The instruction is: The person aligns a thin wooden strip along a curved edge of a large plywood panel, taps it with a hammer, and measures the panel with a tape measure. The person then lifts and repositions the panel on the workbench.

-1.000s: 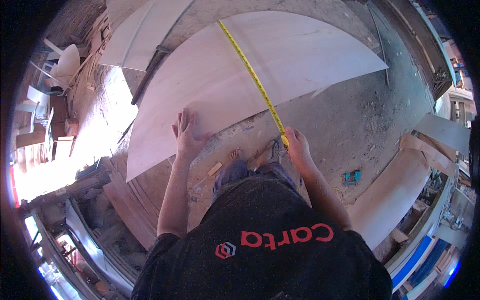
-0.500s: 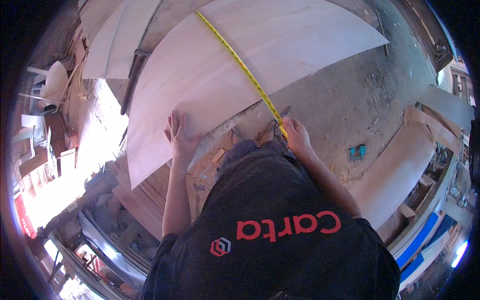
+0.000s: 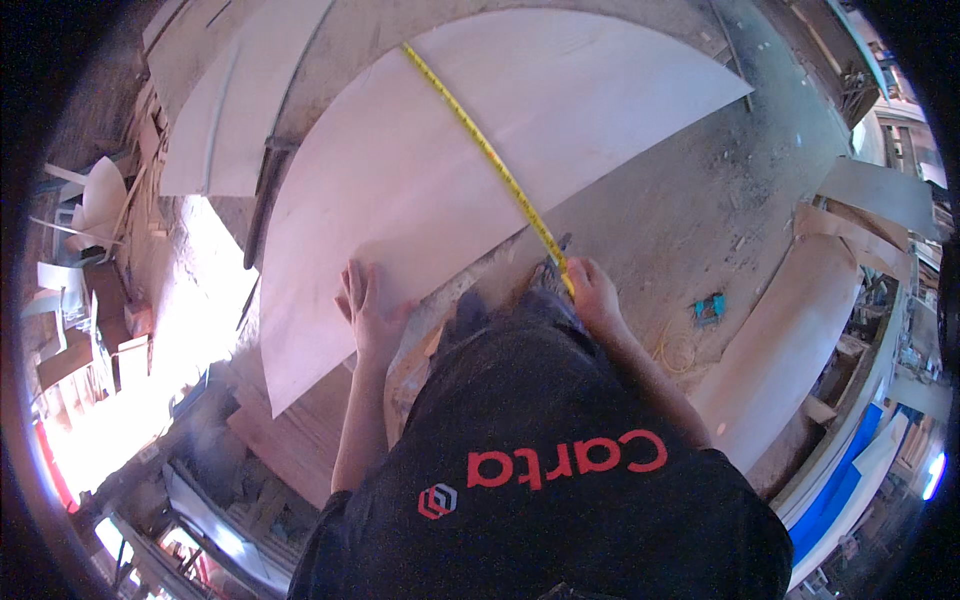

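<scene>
A large pale sheet (image 3: 410, 180) lies in front of me, its edges bent by the lens. Across it runs a yellow tape measure (image 3: 485, 148), its far end at the sheet's far edge. My right hand (image 3: 592, 292) is closed round the near end of the tape, just past the sheet's near edge; the tape's case is hidden in that hand. On the sheet's near left part rests my left hand (image 3: 370, 312), fingers stretched out and holding nothing.
At the right a pale curved sheet (image 3: 780, 350) leans beside a rack with blue pieces (image 3: 840, 480). A teal tool (image 3: 708, 309) and a coiled yellow cord (image 3: 677, 352) lie on the floor. More pale sheets (image 3: 235, 110) and a dark bar (image 3: 270, 190) are at the far left.
The view has shifted, so the sheet and both hands appear slightly lower. The left hand stays on the sheet, and the right hand keeps its hold on the tape measure.
</scene>
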